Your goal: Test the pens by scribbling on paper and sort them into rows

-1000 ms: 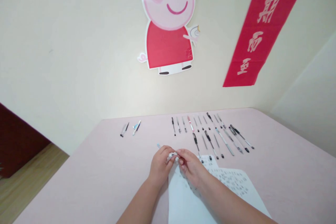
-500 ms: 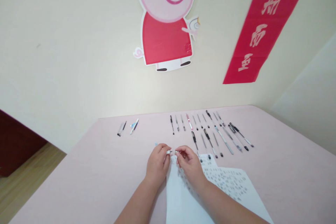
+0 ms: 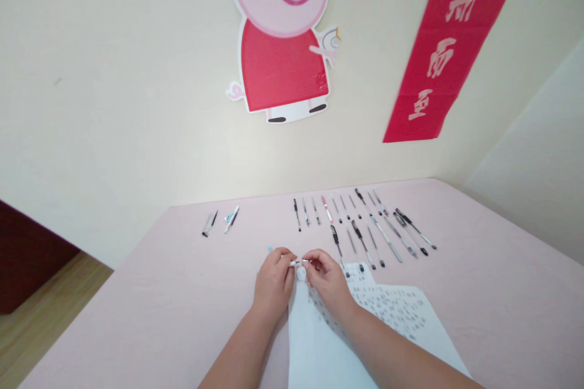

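Note:
My left hand and my right hand meet above the pink table, both closed on a slim white pen held sideways between them. A pale blue end of the pen pokes out past my left fingers. Under my right wrist lies a white sheet of paper covered with small handwriting. Just beyond my hands, several pens and refills lie in rows on the table.
Two more pens lie apart at the table's far left. A cartoon pig cut-out and a red banner hang on the cream wall behind. Wooden floor shows past the table's left edge.
My hands stay together on the pen, with the fingers shifting slightly. The view has tilted and drifted a little, so the wall decorations sit lower-left.

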`<state>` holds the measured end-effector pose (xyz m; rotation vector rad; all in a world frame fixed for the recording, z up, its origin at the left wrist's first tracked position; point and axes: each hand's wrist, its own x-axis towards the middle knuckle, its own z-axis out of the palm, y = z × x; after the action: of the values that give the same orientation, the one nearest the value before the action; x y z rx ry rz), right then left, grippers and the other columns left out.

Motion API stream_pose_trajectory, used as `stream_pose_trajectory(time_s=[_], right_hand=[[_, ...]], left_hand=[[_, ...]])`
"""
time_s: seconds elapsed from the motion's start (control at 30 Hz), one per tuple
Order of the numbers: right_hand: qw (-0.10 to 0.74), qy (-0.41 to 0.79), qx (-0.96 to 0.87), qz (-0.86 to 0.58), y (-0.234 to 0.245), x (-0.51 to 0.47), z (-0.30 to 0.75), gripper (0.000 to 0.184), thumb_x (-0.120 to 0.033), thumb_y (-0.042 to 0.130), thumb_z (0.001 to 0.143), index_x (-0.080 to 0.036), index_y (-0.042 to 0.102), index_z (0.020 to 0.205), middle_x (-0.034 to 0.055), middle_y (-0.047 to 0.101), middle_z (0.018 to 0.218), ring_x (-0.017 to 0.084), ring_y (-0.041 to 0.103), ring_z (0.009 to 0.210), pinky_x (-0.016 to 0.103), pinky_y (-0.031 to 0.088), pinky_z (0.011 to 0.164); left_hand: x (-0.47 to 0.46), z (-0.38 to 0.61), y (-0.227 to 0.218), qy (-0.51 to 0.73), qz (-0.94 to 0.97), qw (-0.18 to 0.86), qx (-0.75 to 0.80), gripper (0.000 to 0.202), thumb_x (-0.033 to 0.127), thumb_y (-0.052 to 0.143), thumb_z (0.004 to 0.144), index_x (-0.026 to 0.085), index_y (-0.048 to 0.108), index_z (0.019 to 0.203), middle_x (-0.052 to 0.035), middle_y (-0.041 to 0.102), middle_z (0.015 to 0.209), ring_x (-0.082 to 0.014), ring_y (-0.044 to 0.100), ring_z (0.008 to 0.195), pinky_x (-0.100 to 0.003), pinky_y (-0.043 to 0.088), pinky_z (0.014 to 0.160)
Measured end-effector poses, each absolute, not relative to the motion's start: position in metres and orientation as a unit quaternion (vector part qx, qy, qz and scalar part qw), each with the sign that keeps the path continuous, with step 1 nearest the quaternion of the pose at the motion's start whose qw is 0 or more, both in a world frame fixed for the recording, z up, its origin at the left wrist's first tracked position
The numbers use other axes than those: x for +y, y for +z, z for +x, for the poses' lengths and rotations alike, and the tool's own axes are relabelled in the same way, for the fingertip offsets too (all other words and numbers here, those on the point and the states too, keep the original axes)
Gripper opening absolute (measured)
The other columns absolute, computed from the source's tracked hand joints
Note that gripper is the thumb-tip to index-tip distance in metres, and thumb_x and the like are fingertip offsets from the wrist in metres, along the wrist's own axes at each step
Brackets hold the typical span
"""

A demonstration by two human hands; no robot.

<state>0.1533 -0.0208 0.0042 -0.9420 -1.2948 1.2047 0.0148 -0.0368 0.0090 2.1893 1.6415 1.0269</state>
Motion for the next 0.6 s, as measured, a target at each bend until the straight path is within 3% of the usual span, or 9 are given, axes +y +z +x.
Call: stream_pose_trajectory(time_s=[0.13,0.6], right_hand=[[0.515,0.53,-0.55,-0.388,0.0038,-0.0212,0.153,0.011,-0.028,0.061,0.073,-0.019,0.059,0.079,-0.0002,0.057,0.069,0.012,0.049,0.057,0.024,0.041,0.051],[0.52,0.489,-0.579,-0.394,-0.0048,-0.0191,0.1496,0.007,-0.021,0.059,0.071,-0.019,0.06,0.077,-0.0006,0.057,0.069,0.013,0.05,0.061,0.026,0.042,0.057]], left_hand=[[-0.0363,0.0147,0.0074,0.344,0.747,0.111,0.558,0.02,0.013,0.043,0.084,0.019,0.06,0.092,-0.0058,0.057,0.096,-0.018,0.054,0.089,-0.033,0.045,0.08],[-0.0357,0.0145,0.0039,0.331,0.758,0.073,0.557,0.026,0.009,0.044,0.079,0.018,0.061,0.096,-0.0073,0.058,0.1,-0.0192,0.054,0.091,-0.036,0.046,0.081]])
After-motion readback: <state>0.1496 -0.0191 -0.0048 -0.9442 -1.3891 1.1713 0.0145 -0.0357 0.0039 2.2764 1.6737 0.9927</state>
